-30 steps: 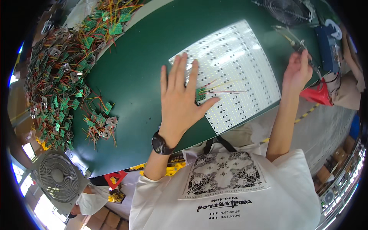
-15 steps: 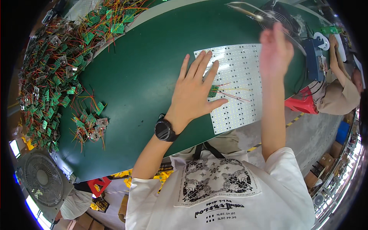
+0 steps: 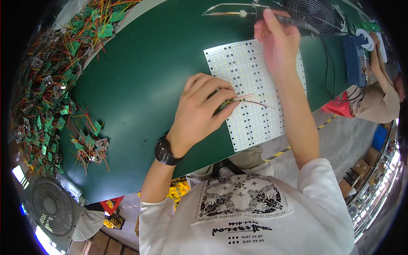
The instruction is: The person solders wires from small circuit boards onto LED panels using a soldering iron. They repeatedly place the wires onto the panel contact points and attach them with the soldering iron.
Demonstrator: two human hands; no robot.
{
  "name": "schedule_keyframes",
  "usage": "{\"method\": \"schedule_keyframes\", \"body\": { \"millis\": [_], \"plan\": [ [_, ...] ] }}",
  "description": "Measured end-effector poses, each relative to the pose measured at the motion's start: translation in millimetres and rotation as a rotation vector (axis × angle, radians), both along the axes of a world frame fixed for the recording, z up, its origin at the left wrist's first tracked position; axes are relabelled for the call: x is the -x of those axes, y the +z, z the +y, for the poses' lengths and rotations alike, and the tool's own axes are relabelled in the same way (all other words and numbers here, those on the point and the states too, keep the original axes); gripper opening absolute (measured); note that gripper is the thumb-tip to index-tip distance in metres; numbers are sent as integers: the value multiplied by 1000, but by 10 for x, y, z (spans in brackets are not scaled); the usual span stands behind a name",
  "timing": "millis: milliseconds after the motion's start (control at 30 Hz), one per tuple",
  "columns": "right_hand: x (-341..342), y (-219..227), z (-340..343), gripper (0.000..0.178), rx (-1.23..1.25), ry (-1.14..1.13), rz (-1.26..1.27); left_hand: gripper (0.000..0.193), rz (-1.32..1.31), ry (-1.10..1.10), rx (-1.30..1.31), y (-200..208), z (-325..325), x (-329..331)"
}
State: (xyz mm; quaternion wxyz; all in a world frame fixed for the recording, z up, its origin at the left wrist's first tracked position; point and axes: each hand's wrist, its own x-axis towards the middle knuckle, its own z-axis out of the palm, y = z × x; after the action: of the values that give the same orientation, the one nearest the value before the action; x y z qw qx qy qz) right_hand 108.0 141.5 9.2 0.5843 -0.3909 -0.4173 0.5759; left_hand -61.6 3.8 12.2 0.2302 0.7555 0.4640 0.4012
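My left hand [image 3: 199,110], with a watch [image 3: 165,151] on its wrist, is closed on a small green circuit board [image 3: 228,102]. Most of the board hides behind the fingers, while its thin wires [image 3: 259,103] reach out to the right. Beneath them lies a white LED panel [image 3: 255,127] with rows of small yellow dots and dark holes. My right hand [image 3: 280,46], slightly blurred, is closed round a soldering iron [image 3: 234,14] above the panel's far edge. The iron's tip points left, and a thin metal tube [image 3: 231,5] runs alongside it.
Wired circuit boards [image 3: 51,97] are heaped along the left, with a smaller pile [image 3: 93,146] on the green table [image 3: 140,93]. A round fan grille [image 3: 312,15] and a blue box-shaped device [image 3: 355,55] stand at right. Another person's arm [image 3: 380,72] is beyond.
My left hand has gone from lying spread over the board to gripping it. My right hand has moved left and now holds the soldering iron. The view has shifted slightly.
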Motion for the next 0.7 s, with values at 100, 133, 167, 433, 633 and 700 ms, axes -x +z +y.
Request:
{"method": "schedule_keyframes", "body": {
  "millis": [100,133,167,433,633,700],
  "plan": [
    [-96,-129,82,30,13,82,24,16,-22,6,96,17,-11,31],
    [-111,-132,67,30,16,82,30,16,-16,6,99,15,-16,41],
    [-119,-110,43,32,42,69,22,15,-46,16,85,17,-19,50],
    [-23,-38,13,15,50,-77,24,15,-484,223,401,54,-9,262],
    [-31,-60,11,15,5,-63,79,18,-691,242,534,133,4,340],
    [-11,-30,12,15,36,-113,99,18,-751,274,562,128,3,344]
  ]
}}
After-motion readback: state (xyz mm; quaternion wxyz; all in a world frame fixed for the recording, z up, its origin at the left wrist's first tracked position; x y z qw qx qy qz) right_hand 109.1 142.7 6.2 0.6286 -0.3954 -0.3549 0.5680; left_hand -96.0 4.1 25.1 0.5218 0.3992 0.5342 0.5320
